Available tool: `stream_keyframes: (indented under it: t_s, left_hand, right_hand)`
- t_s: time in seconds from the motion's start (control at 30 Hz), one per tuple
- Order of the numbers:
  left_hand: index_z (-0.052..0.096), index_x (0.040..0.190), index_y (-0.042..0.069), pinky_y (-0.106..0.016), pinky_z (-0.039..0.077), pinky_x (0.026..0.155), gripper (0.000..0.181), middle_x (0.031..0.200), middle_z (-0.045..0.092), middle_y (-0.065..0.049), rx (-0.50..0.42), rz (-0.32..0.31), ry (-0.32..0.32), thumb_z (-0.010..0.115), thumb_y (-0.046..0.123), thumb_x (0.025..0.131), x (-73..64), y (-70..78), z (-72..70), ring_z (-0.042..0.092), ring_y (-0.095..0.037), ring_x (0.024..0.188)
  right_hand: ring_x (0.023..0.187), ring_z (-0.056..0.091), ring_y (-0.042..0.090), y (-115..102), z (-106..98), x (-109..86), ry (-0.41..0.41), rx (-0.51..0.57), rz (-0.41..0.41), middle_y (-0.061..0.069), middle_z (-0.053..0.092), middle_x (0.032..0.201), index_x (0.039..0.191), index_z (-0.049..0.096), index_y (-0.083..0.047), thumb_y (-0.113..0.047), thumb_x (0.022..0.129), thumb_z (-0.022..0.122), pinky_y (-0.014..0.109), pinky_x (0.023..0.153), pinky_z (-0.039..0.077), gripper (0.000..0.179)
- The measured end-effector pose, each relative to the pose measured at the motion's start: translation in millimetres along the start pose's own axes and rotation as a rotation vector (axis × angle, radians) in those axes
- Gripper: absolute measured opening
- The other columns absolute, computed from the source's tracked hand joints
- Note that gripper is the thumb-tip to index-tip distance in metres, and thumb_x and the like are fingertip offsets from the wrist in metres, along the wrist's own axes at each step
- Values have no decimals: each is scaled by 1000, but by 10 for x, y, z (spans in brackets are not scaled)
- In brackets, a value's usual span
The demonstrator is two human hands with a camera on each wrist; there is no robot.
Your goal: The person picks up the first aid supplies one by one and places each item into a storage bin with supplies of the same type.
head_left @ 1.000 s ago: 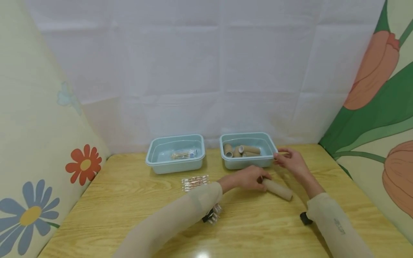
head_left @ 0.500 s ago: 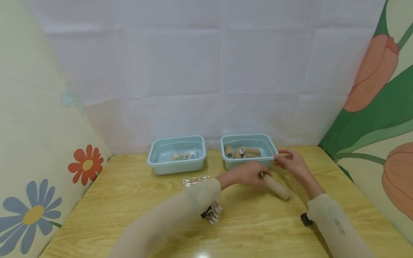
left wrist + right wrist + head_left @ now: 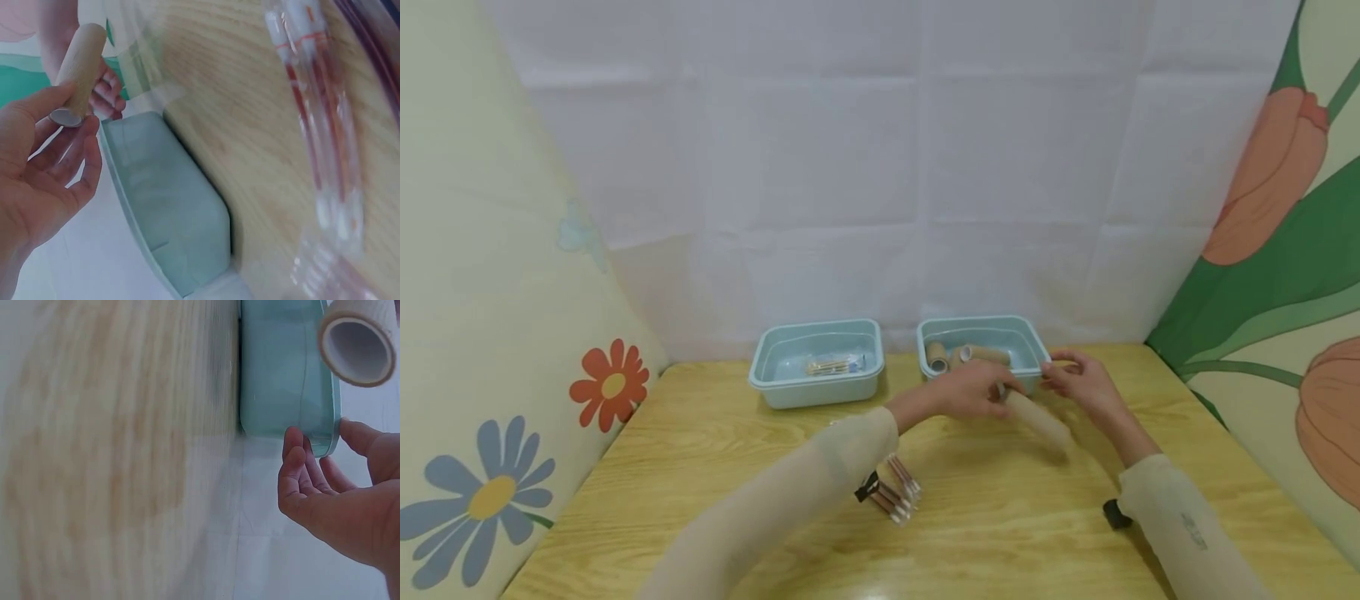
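My left hand pinches one end of a brown cardboard tube between thumb and fingers. The tube slants down to the right in front of the right blue plastic basin, raised off the table. At that basin's right corner, my right hand grips the rim, thumb on top and fingers below, as the right wrist view shows. Several shorter-looking cardboard tubes lie inside the basin, partly hidden by my left hand. In the left wrist view the held tube's open white-lined end faces the camera.
The left blue basin contains a clear packet of cotton swabs. More packed cotton swabs lie on the wooden table beneath my left forearm. A white cloth hangs behind the basins.
My left hand has lifted the cardboard tube off the table and moved it up and slightly left toward the right basin. My right hand has stayed on the basin rim.
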State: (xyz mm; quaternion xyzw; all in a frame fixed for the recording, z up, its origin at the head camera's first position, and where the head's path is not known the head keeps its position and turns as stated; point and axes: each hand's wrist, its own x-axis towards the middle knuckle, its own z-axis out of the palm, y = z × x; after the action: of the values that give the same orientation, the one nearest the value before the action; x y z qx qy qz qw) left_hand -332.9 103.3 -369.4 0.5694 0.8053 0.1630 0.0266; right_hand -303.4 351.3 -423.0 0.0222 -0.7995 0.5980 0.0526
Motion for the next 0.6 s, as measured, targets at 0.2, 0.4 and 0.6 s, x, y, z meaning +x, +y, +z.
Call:
stream_keyframes:
  t_s: [0.2, 0.4, 0.6]
  left_hand:
    - [69, 126, 6, -21, 49, 84, 34, 116, 68, -5, 5, -12, 34, 76, 15, 93, -43, -36, -153, 67, -14, 96]
    - [66, 130, 1, -25, 52, 85, 39, 122, 69, -10, -60, -44, 62, 75, 12, 94, -81, -92, -261, 68, -18, 98]
    - [65, 134, 4, -25, 52, 82, 42, 119, 69, -9, -49, -144, 135, 75, 17, 96, -111, -159, -324, 67, -18, 98]
  right_hand:
    - [95, 71, 27, 2, 5, 3, -2, 7, -8, 34, 65, 117, 141, 43, 14, -22, 104, 63, 42, 90, 55, 55]
    - [88, 69, 13, -19, 2, -12, 6, 24, -5, 29, 68, 112, 141, 44, 14, -19, 103, 63, 35, 86, 57, 54]
    - [87, 69, 12, -22, 8, -4, 0, 16, 1, 16, 71, 105, 141, 44, 13, -21, 103, 64, 36, 87, 57, 55]
